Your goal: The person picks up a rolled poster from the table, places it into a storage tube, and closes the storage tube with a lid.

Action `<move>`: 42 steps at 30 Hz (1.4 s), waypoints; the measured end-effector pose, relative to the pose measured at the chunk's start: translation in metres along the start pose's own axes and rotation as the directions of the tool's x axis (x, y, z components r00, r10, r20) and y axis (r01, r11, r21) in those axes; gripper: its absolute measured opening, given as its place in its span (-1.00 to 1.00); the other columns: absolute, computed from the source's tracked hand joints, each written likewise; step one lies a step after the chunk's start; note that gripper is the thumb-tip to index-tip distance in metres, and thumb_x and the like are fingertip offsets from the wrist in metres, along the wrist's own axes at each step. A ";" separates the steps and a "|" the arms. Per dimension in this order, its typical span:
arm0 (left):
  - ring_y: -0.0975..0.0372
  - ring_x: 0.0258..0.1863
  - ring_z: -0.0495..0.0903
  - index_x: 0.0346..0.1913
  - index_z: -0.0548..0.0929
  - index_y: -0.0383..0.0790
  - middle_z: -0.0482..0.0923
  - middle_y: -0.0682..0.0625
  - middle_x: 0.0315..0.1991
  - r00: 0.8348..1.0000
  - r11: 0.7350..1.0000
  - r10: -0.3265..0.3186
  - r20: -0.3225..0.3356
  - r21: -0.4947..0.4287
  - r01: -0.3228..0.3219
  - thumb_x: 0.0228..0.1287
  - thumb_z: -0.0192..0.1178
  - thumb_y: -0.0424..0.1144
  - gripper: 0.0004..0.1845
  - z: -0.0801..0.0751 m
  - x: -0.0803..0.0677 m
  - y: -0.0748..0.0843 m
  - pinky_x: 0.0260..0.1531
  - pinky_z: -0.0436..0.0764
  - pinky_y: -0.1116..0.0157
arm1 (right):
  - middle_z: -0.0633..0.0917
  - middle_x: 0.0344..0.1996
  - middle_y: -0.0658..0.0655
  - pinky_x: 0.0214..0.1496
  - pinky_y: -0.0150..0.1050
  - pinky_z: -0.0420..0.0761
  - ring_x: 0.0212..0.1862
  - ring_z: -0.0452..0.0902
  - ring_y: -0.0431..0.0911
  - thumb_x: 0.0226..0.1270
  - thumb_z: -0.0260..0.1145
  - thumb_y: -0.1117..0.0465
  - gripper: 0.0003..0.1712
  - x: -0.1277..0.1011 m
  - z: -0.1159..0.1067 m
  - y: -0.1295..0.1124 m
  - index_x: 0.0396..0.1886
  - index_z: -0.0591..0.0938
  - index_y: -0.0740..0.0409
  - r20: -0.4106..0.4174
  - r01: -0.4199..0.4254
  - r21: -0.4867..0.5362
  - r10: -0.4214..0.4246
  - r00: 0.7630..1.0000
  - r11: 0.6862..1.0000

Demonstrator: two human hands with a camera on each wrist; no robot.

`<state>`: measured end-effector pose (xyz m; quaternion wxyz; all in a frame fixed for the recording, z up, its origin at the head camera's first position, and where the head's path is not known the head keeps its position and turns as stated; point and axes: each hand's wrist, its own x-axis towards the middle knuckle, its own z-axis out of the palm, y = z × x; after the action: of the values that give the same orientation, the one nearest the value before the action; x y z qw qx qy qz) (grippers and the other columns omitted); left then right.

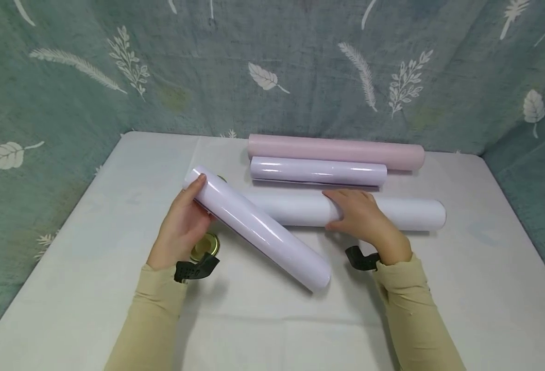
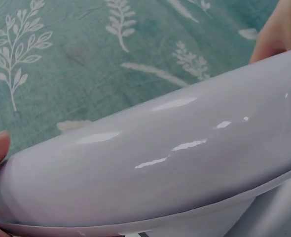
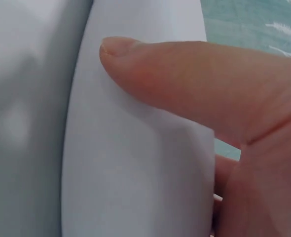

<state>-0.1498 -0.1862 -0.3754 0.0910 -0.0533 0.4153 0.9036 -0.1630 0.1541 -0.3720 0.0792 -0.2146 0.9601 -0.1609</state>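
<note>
Gripping glossy roll (image 1: 258, 229) left hand (image 1: 180, 226) | right hand (image 1: 362, 219) clasps matte roll (image 1: 411, 214) | table edge (image 1: 45, 288) well apart

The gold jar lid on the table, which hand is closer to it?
Left. The left hand holds the glossy roll right above the gold lid; the right hand rests on the matte roll, farther away.

The person is wearing a soft top with long tan sleeves (image 1: 152, 314) that are bunching in small folds at the cuffs. Black plastic straps (image 1: 196, 269) are sitting at both wrists. The left hand (image 1: 180, 229) and right hand (image 1: 365, 219) are wearing nothing.
</note>
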 end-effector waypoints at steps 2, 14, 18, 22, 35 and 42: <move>0.13 0.20 0.07 0.24 0.09 -0.10 0.10 -0.05 0.22 1.000 0.999 -0.017 -0.013 0.034 0.017 0.23 0.12 -0.15 -0.41 0.000 0.001 -0.002 0.15 0.03 0.14 | 0.37 0.18 0.18 0.18 0.12 0.03 0.21 0.19 0.12 -0.09 0.42 -0.01 -0.10 0.000 0.000 -0.001 0.29 0.26 0.01 -0.003 -0.007 -0.031 0.007 1.000 0.999; 0.12 0.05 0.37 0.19 0.27 -0.16 0.35 -0.10 0.12 0.997 0.953 -0.058 -0.050 0.296 0.070 0.19 0.14 -0.01 -0.44 -0.009 -0.004 0.008 -0.10 0.42 0.21 | 0.42 0.11 0.14 0.15 0.12 0.09 0.15 0.25 0.11 -0.19 0.46 -0.13 -0.03 0.002 0.011 0.000 0.28 0.26 -0.07 -0.081 -0.012 -0.131 0.002 0.997 0.991; 0.18 -0.18 0.51 0.12 0.31 -0.16 0.44 -0.07 -0.06 0.995 0.908 0.005 -0.098 0.417 0.036 0.18 0.12 0.05 -0.47 -0.015 -0.008 0.016 -0.32 0.51 0.26 | 0.46 0.06 0.13 0.09 0.12 0.17 0.10 0.29 0.10 -0.25 0.48 -0.13 -0.07 0.003 0.014 -0.002 0.21 0.33 -0.05 -0.116 -0.014 -0.143 -0.003 0.993 0.990; 0.22 -0.32 0.52 0.06 0.33 -0.16 0.45 -0.02 -0.18 0.982 0.903 0.076 -0.171 0.430 0.005 0.15 0.16 0.04 -0.49 -0.024 -0.011 0.023 -0.45 0.50 0.29 | 0.47 0.04 0.13 0.08 0.12 0.18 0.10 0.30 0.10 -0.28 0.50 -0.10 -0.09 0.003 0.016 -0.006 0.16 0.36 0.00 -0.115 -0.032 -0.145 0.016 0.993 0.989; 0.19 -0.07 0.39 0.15 0.28 -0.11 0.31 -0.03 0.00 0.972 0.954 0.107 -0.208 0.298 -0.041 0.13 0.18 0.01 -0.43 -0.038 -0.016 0.041 -0.28 0.48 0.28 | 0.47 0.06 0.13 0.09 0.11 0.20 0.12 0.29 0.10 -0.31 0.51 -0.13 -0.03 0.000 0.015 -0.007 0.20 0.34 -0.01 -0.104 -0.033 -0.195 0.013 0.994 0.980; 0.16 0.07 0.26 0.20 0.23 -0.14 0.22 -0.02 0.10 0.975 0.977 0.102 -0.196 0.205 -0.061 0.11 0.20 0.00 -0.36 -0.042 -0.017 0.045 -0.17 0.43 0.29 | 0.50 0.02 0.12 0.03 0.08 0.25 0.08 0.33 0.08 -0.31 0.50 -0.15 -0.07 0.002 0.016 -0.004 0.15 0.38 0.00 -0.130 -0.010 -0.189 -0.015 0.991 0.982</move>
<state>-0.1419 -0.2485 -0.3663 0.0154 -0.1197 0.5122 0.8503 -0.1597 0.1452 -0.3857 -0.0049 -0.2116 0.9738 -0.0826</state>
